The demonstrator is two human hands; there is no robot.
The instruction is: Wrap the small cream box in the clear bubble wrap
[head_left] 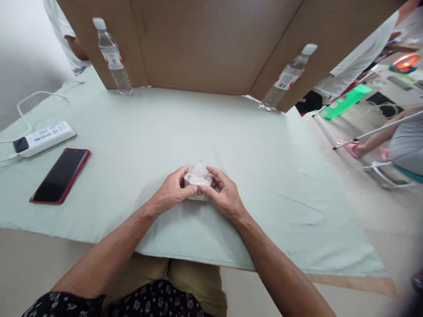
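Note:
A small white object in a clear plastic wrapper [197,180] rests on the pale green cloth [251,176] near the table's front edge. My left hand [172,190] grips its left side, thumb and fingers closed around it. My right hand [222,193] pinches its right side, fingers curled over the top. What the object is I cannot make out.
A red-edged phone [60,175] lies face up at the left, beside a white power bank [44,138] with cables. Two water bottles [113,57] [287,77] stand before a brown cardboard screen [211,44]. Other people are at the far left and right.

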